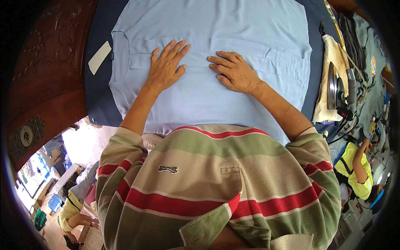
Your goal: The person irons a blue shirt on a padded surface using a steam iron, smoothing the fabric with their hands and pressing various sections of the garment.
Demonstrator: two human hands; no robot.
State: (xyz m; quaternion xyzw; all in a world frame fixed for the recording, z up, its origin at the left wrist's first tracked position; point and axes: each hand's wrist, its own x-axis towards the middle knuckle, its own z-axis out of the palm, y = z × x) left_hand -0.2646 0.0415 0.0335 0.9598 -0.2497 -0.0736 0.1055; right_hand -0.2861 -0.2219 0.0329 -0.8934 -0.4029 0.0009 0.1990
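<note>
Nearest to you is your own striped polo shirt (216, 187), banded in red, green and beige, filling the lower middle of the view. Your two bare forearms rise from it onto the work surface.

Your left hand (166, 68) lies flat, palm down, on a light blue shirt (216, 37), fingers spread and pointing away from you. It grips nothing; it only presses on the cloth. Your right hand (233, 71) lies flat just beside it, fingers stretched toward the left hand, the fingertips of the two hands near but apart. It too is open and holds nothing.

The light blue shirt is spread across a dark blue padded board (98, 96), covering most of it, with the collar end to your left. Both hands rest on a horizontal fold or seam running across the middle of the garment. A pale rectangular tag (100, 57) sticks out at the shirt's left edge, lying on the board.

To your right, beyond the board's edge, an iron (333, 85) stands on its heel on a cream cloth (329, 54), well apart from your right hand. Dark and grey garments (366, 50) are piled farther right.

To your left a carved dark wooden panel (50, 62) borders the board.

No container shows here; nothing sits in a box, tray or basket.

At the edges, other people in yellow-green tops (354, 166) work below.
</note>
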